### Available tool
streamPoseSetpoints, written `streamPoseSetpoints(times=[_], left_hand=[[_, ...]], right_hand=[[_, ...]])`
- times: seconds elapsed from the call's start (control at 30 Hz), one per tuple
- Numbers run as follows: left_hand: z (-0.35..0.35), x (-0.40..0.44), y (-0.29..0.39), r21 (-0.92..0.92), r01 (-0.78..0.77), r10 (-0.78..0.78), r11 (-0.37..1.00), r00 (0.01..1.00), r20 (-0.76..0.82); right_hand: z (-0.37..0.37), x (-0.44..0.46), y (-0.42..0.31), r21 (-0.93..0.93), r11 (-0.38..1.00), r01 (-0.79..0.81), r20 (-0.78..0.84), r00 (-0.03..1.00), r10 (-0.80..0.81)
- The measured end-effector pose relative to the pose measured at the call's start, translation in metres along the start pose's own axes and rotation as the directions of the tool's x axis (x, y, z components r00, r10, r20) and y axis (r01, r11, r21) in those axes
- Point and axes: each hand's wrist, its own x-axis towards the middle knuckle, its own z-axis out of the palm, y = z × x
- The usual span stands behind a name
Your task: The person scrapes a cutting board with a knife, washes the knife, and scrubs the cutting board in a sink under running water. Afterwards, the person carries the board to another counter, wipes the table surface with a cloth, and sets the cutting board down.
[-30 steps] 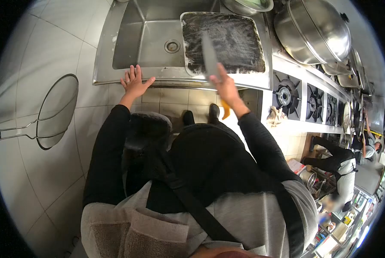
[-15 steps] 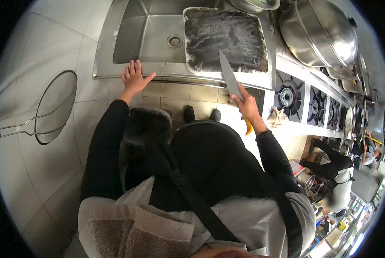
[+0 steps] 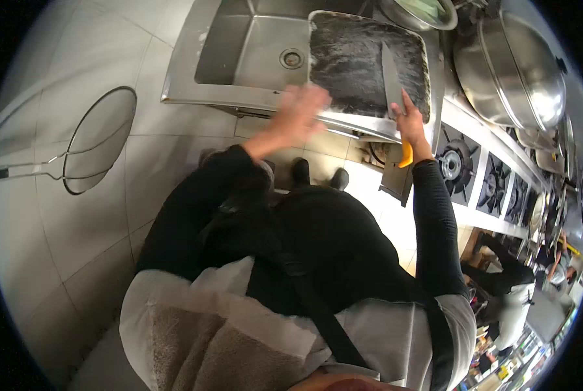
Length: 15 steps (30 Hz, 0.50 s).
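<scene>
Kitchen knife [image 3: 390,73] with a yellow-orange handle [image 3: 406,155] is in the right hand [image 3: 410,124], its blade pointing away from the person and lying over the right part of a dark, whitish-streaked cutting board [image 3: 347,62]. The right hand is closed around the knife where blade and handle meet, with one finger stretched along the blade side; the handle's end sticks out below the palm, beyond the front edge of the counter. Whether the blade touches the board cannot be told from above.

The left hand [image 3: 298,116] is blurred, but it looks open, with the fingers extended; it is over the counter's front edge, near the board's near left corner and well apart from the knife.

The board covers the right side of a stainless steel sink [image 3: 255,49], whose round drain [image 3: 292,58] shows just beside it. Behind the board's far right corner sits a metal bowl [image 3: 444,23] with pale green contents. Farther right are a large, rounded steel pot [image 3: 510,72] and a gas burner [image 3: 456,161]. At left, a long-handled mesh strainer [image 3: 100,140] is against white tiles [image 3: 167,159]. Another person [image 3: 516,309] stands at lower right.
</scene>
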Motion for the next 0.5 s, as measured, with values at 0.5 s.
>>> streamPoseSetpoints(times=[0.5], left_hand=[[-0.009, -0.001, -0.105, 0.277, 0.407, -0.451, 0.870, 0.885, 0.118]], right_hand=[[-0.006, 0.013, 0.008, -0.008, 0.998, -0.062, 0.055, 0.997, 0.062]])
